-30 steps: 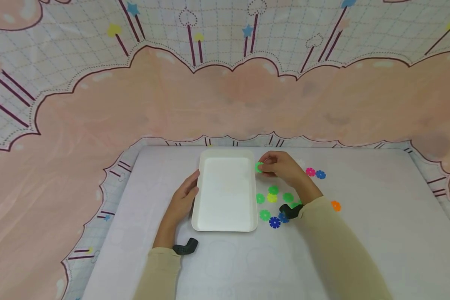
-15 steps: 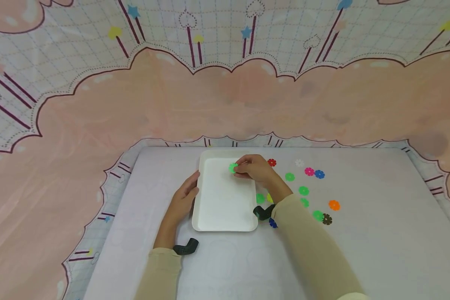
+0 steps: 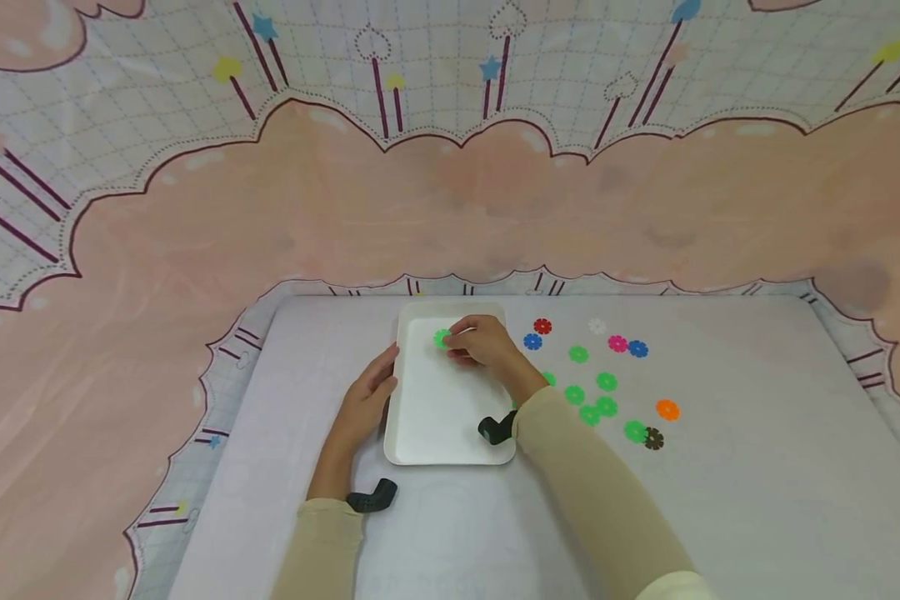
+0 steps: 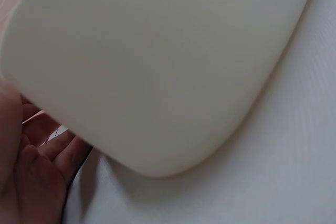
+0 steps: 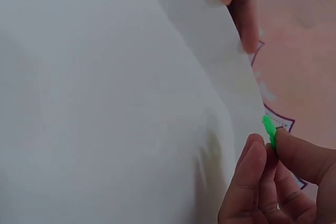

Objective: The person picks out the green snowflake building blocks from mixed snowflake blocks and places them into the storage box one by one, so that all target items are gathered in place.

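Note:
A white rectangular tray (image 3: 442,400) lies on the white table, its inside bare. My left hand (image 3: 362,406) grips the tray's left edge; in the left wrist view its fingers (image 4: 63,150) reach beneath the tray's rim (image 4: 157,171). Over the upper part of the tray, my right hand (image 3: 487,346) pinches a green flower-shaped disc (image 3: 442,338) between thumb and fingers. The right wrist view shows that green disc (image 5: 270,129) edge-on at the fingertips of my right hand (image 5: 283,182), above the tray.
Right of the tray lie several green discs (image 3: 606,382), a red one (image 3: 542,326), blue ones (image 3: 532,342), a pink one (image 3: 617,343), a white one (image 3: 596,326), an orange one (image 3: 667,410) and a brown one (image 3: 653,438). My right forearm covers part of this area.
My right hand has moved left from beside the tray to over it, carrying the green disc. The left hand stays at the tray's left edge.

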`<action>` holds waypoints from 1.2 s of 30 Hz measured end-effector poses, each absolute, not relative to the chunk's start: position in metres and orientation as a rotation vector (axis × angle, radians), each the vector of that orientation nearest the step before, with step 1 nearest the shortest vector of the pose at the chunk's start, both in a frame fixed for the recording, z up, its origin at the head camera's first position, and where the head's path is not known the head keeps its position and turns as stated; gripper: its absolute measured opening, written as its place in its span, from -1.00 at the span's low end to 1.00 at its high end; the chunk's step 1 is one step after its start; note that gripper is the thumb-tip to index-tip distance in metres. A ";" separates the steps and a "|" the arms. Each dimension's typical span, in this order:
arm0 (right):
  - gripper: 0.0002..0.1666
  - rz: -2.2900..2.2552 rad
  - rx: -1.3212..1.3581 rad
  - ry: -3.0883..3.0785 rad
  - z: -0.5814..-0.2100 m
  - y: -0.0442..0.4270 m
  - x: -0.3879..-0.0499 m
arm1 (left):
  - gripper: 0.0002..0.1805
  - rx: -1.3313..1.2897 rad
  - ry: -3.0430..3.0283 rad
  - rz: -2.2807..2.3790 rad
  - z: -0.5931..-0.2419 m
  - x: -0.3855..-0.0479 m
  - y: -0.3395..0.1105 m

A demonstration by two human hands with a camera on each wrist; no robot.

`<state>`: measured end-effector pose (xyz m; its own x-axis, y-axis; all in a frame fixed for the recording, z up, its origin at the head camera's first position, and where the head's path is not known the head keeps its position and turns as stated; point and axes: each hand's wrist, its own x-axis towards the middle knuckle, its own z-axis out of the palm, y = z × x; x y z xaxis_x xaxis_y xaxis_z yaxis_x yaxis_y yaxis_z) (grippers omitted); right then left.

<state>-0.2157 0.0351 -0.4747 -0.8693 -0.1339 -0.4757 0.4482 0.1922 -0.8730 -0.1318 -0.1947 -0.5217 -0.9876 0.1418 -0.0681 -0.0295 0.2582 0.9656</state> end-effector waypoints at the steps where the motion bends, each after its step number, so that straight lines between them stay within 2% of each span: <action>1: -0.74 -1.720 0.306 2.030 -0.477 0.033 -0.216 | -0.43 0.109 2.373 1.831 -0.521 -0.131 -0.195; 15: -0.73 -1.769 0.420 2.050 -0.495 0.012 -0.222 | -0.43 0.118 2.395 1.832 -0.519 -0.132 -0.194; 36: -0.74 -1.648 0.651 2.099 -0.489 -0.001 -0.235 | -0.43 0.123 2.373 1.840 -0.524 -0.132 -0.196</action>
<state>-0.2348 -0.0009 -0.4891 -0.8151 0.1174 -0.5672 0.5789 0.2000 -0.7905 -0.1316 -0.1958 -0.5237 -0.9874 0.1472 -0.0573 -0.0188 0.2505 0.9679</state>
